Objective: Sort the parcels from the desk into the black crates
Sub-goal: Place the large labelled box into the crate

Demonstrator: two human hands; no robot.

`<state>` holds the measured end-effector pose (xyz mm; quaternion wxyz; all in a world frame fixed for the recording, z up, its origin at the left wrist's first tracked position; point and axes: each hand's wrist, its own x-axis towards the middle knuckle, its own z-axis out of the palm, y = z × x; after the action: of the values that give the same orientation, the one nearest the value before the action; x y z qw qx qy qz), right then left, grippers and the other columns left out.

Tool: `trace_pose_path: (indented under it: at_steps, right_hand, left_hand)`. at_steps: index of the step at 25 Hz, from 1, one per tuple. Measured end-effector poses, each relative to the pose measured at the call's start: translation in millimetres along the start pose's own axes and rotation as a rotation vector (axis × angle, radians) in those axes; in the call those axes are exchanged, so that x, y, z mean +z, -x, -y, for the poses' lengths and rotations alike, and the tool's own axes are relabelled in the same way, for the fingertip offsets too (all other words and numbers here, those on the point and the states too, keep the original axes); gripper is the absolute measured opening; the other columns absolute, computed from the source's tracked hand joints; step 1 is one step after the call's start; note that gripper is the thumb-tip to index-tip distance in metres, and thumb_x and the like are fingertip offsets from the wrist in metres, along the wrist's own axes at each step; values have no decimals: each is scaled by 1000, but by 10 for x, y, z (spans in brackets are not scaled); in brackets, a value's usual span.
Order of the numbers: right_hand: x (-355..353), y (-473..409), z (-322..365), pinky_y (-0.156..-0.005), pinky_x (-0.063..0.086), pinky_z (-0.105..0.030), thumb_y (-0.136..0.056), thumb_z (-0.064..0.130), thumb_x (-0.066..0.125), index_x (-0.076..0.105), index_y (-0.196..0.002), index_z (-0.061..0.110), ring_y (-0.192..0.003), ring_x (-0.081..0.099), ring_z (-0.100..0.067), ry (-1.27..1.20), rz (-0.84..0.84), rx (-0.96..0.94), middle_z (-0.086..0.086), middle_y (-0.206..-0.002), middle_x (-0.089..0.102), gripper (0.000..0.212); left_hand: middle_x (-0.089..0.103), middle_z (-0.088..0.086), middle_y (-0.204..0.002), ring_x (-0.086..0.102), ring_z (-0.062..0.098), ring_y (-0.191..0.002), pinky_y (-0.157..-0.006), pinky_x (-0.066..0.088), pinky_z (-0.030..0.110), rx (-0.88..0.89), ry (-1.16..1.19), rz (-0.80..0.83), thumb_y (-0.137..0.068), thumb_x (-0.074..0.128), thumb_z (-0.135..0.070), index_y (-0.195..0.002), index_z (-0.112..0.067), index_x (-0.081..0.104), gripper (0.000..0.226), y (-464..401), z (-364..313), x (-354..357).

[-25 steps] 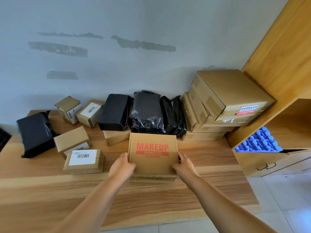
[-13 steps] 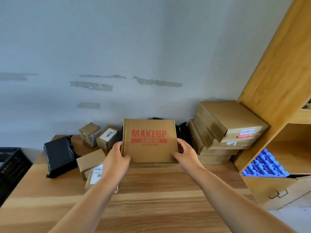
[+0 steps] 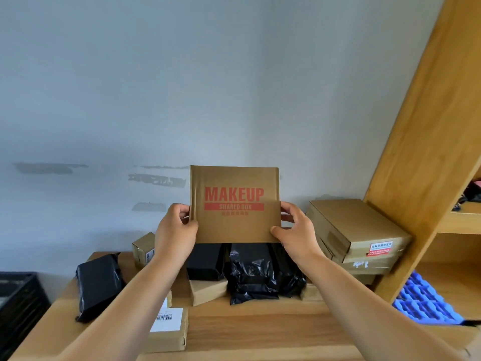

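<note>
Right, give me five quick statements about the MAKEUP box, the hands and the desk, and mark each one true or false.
1. Both hands hold the MAKEUP box up off the desk. True.
2. The left hand rests flat on the desk. False: it grips the box's left edge.
3. The right hand grips the box's right edge. True.
4. A black crate stands at the left end of the desk. True.
5. The stack of flat cardboard boxes lies left of the held box. False: it lies to the right, beside the wooden shelf.
</note>
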<state>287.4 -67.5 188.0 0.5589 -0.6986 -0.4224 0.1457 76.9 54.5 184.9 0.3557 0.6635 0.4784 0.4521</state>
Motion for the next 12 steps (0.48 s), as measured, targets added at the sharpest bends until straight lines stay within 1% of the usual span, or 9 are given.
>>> trace_pose_path:
  at_steps: [2,4,5,6,8,10,12]
  right_hand:
    - [-17,-8,45,-62,51,-11,-82,-6,62,58,-115,35,-105,56,0,-30,-6,-2,17,-111,60,53]
    - [-32,-26,80,-62,52,-14,-84,-3,59,58,-112,35,-103,59,-2,-74,-16,13,15,-109,62,47]
    - [-41,-36,98,-66,53,-17,-87,2,59,57,-116,33,-101,60,-3,-113,-19,34,13,-109,63,42]
    - [-51,-48,113,-75,55,-23,-91,9,58,53,-123,32,-100,60,-6,-148,-14,61,10,-108,62,40]
    - [-82,-80,121,-92,53,-38,-97,20,54,42,-139,32,-105,59,-11,-177,16,118,4,-108,61,46]
    - [-99,-85,126,-98,50,-43,-99,26,49,41,-141,36,-109,59,-11,-206,68,154,1,-112,63,44]
    - [-90,-75,132,-96,51,-43,-101,28,44,45,-138,38,-108,62,-11,-277,110,164,5,-113,68,38]
  left_hand:
    - [57,-15,-95,57,3,-79,-67,52,34,-6,34,-8,-85,57,-13,-102,-30,50,25,-22,-59,-29]
    - [55,-17,-97,59,7,-85,-75,54,40,-18,61,25,-86,58,-16,-118,-33,48,37,-36,-100,-53]
    - [55,-15,-100,59,8,-87,-74,54,39,-15,55,52,-87,57,-18,-126,-35,44,44,-42,-108,-68]
    - [56,-12,-104,59,9,-87,-71,53,37,-7,35,79,-88,56,-18,-132,-38,40,50,-56,-112,-81]
    - [58,-9,-105,57,8,-83,-63,46,30,2,-8,128,-90,54,-17,-138,-41,34,57,-95,-134,-92]
    - [58,-10,-97,58,10,-81,-63,44,27,-10,-10,191,-92,50,-16,-141,-43,33,58,-125,-154,-89]
    - [59,-9,-96,58,12,-86,-71,45,30,-36,37,246,-94,46,-15,-140,-43,36,55,-148,-169,-98]
